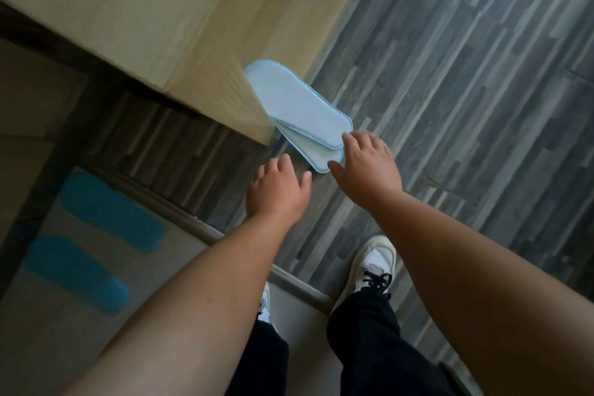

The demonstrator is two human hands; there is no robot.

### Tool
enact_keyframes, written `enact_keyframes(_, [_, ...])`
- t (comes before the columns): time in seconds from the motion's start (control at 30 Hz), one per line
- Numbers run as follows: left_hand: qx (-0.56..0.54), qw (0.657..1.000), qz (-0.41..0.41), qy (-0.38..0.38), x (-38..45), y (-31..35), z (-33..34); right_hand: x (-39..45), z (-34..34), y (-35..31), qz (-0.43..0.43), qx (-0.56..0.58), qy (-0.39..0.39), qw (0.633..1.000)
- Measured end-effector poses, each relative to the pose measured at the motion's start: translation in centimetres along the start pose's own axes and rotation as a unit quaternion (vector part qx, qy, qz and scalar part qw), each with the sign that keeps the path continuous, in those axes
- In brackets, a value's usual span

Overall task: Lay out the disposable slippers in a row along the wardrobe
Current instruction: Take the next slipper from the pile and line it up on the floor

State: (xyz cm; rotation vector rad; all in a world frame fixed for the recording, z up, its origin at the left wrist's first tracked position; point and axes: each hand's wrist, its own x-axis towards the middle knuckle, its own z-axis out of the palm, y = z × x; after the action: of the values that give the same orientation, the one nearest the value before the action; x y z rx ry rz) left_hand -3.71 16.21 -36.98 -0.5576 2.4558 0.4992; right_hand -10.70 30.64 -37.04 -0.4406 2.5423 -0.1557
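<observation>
A stack of pale blue disposable slippers [299, 106] lies on the grey wood-pattern floor, soles up and fanned slightly, leaning against the corner of the light wooden wardrobe [180, 19]. My right hand [366, 164] hovers at the near end of the stack, fingers spread, fingertips at the slippers' edge. Just left of it and a little short of the stack is my left hand [278, 190], fingers apart and empty. Whether the right fingertips touch the slippers is unclear.
Two darker blue slipper shapes [109, 212] [74, 273] show at the lower left on a pale surface beyond a metal threshold strip [299, 289]. My white shoes [373, 264] stand on the floor below the hands. Grey flooring [466, 74] stretches to the right.
</observation>
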Motion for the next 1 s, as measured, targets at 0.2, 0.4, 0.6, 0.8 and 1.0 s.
enact_keyframes(0.2, [-0.162,0.981,-0.109,0.012,6.5,1.4,3.2,8.6,2.1,0.7,-0.009,0.033,0.006,0.999])
enact_keyframes(0.4, [-0.308,0.935,-0.174,0.028,11.2,2.0,5.8,13.9,4.5,1.4,0.022,0.097,0.009,0.995])
enact_keyframes(0.6, [-0.370,0.897,-0.232,0.069,14.1,2.0,6.2,16.6,4.8,2.1,0.049,0.196,-0.010,0.979])
enact_keyframes(0.8, [-0.404,0.878,-0.239,0.088,14.0,2.3,5.9,15.7,3.8,2.5,0.049,0.246,-0.008,0.968])
enact_keyframes(1.0, [-0.406,0.888,-0.200,0.080,9.1,3.8,2.0,9.9,-0.2,3.5,0.115,0.295,-0.021,0.948])
